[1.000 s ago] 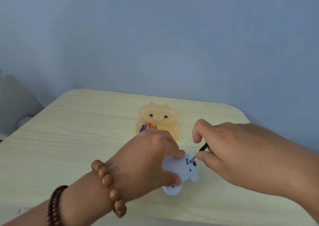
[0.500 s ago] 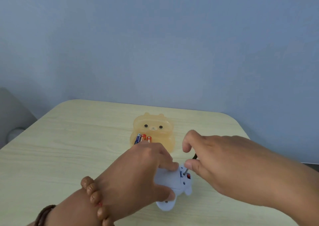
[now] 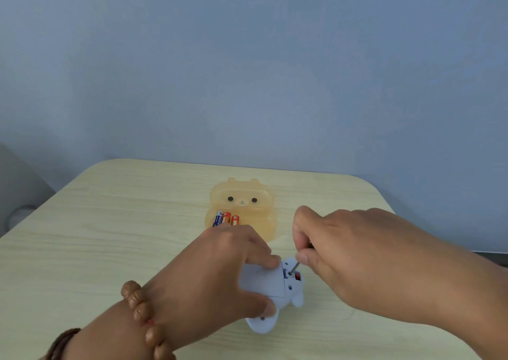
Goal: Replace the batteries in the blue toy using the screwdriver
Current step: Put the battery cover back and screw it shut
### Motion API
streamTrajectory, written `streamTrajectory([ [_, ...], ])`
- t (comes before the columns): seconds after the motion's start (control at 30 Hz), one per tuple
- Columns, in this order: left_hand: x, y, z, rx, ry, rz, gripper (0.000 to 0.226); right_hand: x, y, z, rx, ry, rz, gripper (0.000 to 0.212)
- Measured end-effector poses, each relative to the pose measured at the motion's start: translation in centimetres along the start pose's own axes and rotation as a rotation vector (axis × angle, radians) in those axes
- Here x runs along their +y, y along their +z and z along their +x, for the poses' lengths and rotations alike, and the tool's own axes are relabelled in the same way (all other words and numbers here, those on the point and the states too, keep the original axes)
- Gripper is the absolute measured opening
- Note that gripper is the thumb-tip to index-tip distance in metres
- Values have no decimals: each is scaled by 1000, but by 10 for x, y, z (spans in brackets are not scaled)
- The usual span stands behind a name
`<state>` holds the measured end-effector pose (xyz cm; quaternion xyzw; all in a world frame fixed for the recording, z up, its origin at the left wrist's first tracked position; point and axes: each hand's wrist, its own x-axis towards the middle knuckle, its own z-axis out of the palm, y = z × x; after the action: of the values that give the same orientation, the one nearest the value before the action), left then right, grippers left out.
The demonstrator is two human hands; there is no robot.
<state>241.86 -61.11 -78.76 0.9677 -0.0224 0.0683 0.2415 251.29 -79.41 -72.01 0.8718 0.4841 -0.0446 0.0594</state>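
Blue toy (image 3: 270, 282) gripped between left hand (image 3: 220, 271) fingers (image 3: 264, 258)

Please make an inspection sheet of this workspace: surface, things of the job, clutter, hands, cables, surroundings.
Surface: pale wood table, rounded corners.
Job's things: blue toy on the table, underside up; screwdriver tip at its screw; batteries in the orange bear tray.
Clutter: nothing seen.
Hands: left hand grips the toy; right hand holds the screwdriver.
Cables: nothing seen.
Surroundings: plain blue wall; grey object at left, unclear.
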Motion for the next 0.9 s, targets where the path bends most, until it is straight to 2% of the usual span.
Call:
streamTrajectory([
  [0.07,0,0,0,1,1,0,53,-2,-2,2,23,-4,-45,21],
  [0.2,3,1,0,-2,15,22,49,-4,-4,9,39,6,-187,55],
  [0.27,3,2,0,-5,20,26,46,-4,-2,9,34,1,-199,62],
  [0.33,3,1,0,-9,14,13,43,-4,-1,5,24,17,-116,56],
  [0.47,1,1,0,-2,10,8,52,1,0,-2,1,17,-12,14],
  [0.53,0,1,0,-5,14,15,53,1,-1,1,-14,11,-33,16],
  [0.63,-1,1,0,-3,13,15,53,1,-1,6,-18,32,-108,41],
  [0.7,-1,1,0,-4,19,17,52,1,2,7,0,34,-151,48],
  [0.77,-1,1,0,-10,25,18,50,2,3,4,-6,27,-99,42],
  [0.9,1,1,0,-7,27,23,52,3,0,-6,-48,5,35,14],
])
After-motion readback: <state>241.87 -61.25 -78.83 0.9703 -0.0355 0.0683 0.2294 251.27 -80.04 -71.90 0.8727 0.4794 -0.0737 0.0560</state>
